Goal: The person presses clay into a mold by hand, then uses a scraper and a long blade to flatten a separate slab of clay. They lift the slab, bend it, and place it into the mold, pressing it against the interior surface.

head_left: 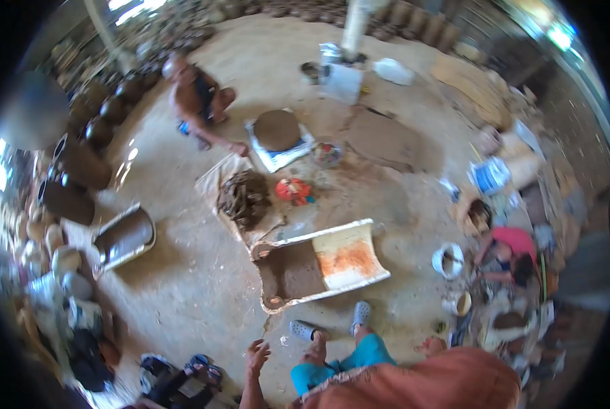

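Note:
My left hand (257, 356) hangs over the floor at the bottom, left of my grey clogs, its fingers apart and holding nothing. On the other side of my teal shorts, my right hand (430, 346) shows beside the brown cloth, with its fingers apart and nothing visible in them. In front of my feet lies a long curved trough (376, 251), its left part lined with dark clay. Beyond it are a heap of dark clay (244, 199) on a cloth and a red item (293, 191). A round clay slab (277, 130) rests on a white sheet.
A crouching person (194, 99) reaches toward the clay heap. Another person in pink (513, 245) is at the right, near a white bucket (448, 261). A second trough (124, 235) lies left. Dark pots (80, 163) line the left wall. More people sit at bottom left.

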Available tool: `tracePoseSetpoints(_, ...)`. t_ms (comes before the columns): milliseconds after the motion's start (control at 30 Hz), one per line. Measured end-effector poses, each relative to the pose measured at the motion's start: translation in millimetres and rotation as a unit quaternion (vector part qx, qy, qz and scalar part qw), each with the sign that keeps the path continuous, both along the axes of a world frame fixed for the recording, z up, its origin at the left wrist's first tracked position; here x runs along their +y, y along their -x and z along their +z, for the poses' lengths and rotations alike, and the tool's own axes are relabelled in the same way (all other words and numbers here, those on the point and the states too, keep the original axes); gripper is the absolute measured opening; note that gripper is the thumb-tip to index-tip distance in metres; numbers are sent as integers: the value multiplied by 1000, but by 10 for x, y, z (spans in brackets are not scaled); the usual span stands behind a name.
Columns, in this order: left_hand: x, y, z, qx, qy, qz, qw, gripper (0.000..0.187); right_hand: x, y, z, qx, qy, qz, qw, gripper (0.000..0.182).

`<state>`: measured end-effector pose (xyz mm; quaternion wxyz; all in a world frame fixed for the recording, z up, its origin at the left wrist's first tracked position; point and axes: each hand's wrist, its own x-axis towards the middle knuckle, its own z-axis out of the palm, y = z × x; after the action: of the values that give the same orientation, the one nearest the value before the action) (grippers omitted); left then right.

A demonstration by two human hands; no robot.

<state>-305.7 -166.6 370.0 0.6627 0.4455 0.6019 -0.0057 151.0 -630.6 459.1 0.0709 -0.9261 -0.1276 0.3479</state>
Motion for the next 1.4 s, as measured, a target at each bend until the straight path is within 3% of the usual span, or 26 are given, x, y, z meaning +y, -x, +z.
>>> tracePoseSetpoints(67, -13, 279, 75, 60, 62, 129, 988, 50, -177, 29, 217, -40, 10, -88, 995, 46)
tracePoseSetpoints(100, -80, 384, 105, 63, 54, 108, 991, 50, -311, 32, 191, -59, 41, -87, 994, 44)
tracePoseSetpoints(167, -114, 476, 165, 125, 50, 247, 960, 44, -448, -39, 129, -74, 64, -102, 990, 42)
tracePoseSetpoints(233, -184, 371, 302, 135, 44, 219, 965, 43, -612, -140, 174, -71, 103, -59, 990, 37)
tracePoseSetpoints(367, -374, -245, 460, 131, 32, 156, 979, 47, -1003, -367, 2, -52, 61, -160, 984, 34)
tracePoseSetpoints(467, -633, -1073, 629, 104, -13, 134, 985, 50, -1416, -823, -250, -87, 30, -86, 992, 35)
tracePoseSetpoints(567, -1076, -1974, 896, 61, -47, 71, 995, 52, -1889, -1468, -478, -32, -56, -217, 974, 49)
tracePoseSetpoints(600, -1231, -2195, 957, 66, -47, 75, 994, 52, -2077, -1617, -544, -27, -55, -213, 975, 49)
tracePoseSetpoints(667, -1623, -2615, 1025, 8, 22, 28, 999, 57, -2410, -2073, -717, -74, -165, -250, 951, 49)
tracePoseSetpoints(700, -1782, -2794, 1045, 12, 61, 7, 998, 62, -2530, -2287, -874, -118, -143, -267, 946, 49)
tracePoseSetpoints(733, -1952, -2934, 1039, 1, 50, 50, 998, 62, -2505, -2485, -503, -97, -208, -262, 937, 53)
tracePoseSetpoints(767, -2082, -3082, 1036, 23, 77, 9, 997, 64, -2522, -2720, -548, -27, -323, -343, 882, 58)
tracePoseSetpoints(800, -2217, -3185, 1016, 46, 107, -34, 993, 65, -3031, -2936, -1459, -327, -206, -102, 917, 60)
tracePoseSetpoints(833, -2314, -3271, 985, 57, 112, -32, 992, 65, -2801, -3107, -966, -170, -225, -240, 929, 60)
tracePoseSetpoints(867, -2401, -3334, 971, 53, 112, -3, 992, 65, -2572, -3297, -473, -34, -207, -382, 900, 61)
tracePoseSetpoints(933, -2427, -3551, 949, 62, 110, -19, 992, 65, -2521, -3555, -386, -49, -152, -327, 931, 64)
tracePoseSetpoints(1000, -2362, -3849, 879, 105, 90, -3, 990, 65, -2948, -3804, -1354, -176, -70, -183, 965, 70)
tracePoseSetpoints(1100, -2073, -4228, 484, 66, 92, 58, 992, 63, -2660, -4294, -1583, -126, -85, -122, 981, 68)
tracePoseSetpoints(1233, -1563, -5101, -37, 26, 77, 90, 993, 61, -2517, -4510, -1259, -44, -65, -79, 994, 60)
tracePoseSetpoints(1333, -1116, -6278, 627, 35, 33, 53, 997, 49, -1961, -5057, -930, -53, -39, -77, 995, 51)
tracePoseSetpoints(1400, -766, -6810, 712, -59, 25, 34, 997, 55, -1595, -5463, -742, -69, -23, -72, 995, 46)
